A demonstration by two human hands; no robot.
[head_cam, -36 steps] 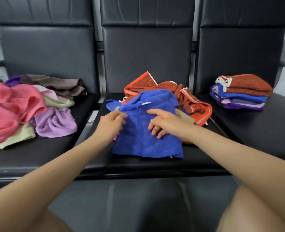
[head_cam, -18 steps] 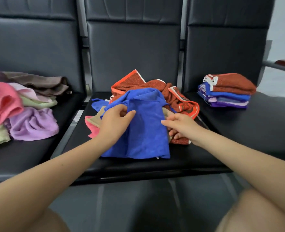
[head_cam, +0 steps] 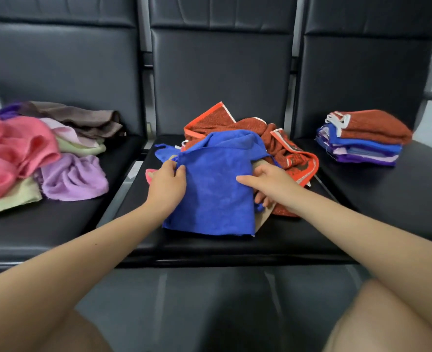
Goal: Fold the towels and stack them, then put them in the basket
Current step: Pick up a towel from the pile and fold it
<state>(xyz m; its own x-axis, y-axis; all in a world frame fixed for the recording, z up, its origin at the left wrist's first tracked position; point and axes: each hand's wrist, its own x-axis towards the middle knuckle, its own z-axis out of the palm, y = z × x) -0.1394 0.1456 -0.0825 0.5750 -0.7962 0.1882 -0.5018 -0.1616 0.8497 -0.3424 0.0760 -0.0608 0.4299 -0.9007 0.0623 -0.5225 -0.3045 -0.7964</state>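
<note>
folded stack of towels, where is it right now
In the head view the folded stack of towels sits on the right-hand seat, right of the rust-red towel.

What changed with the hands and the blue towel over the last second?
The left hand slid from the blue towel middle to its left edge and pinches it. The right hand shifted to the right edge, fingers underneath. The loose pile and folded stack stayed put.
</note>
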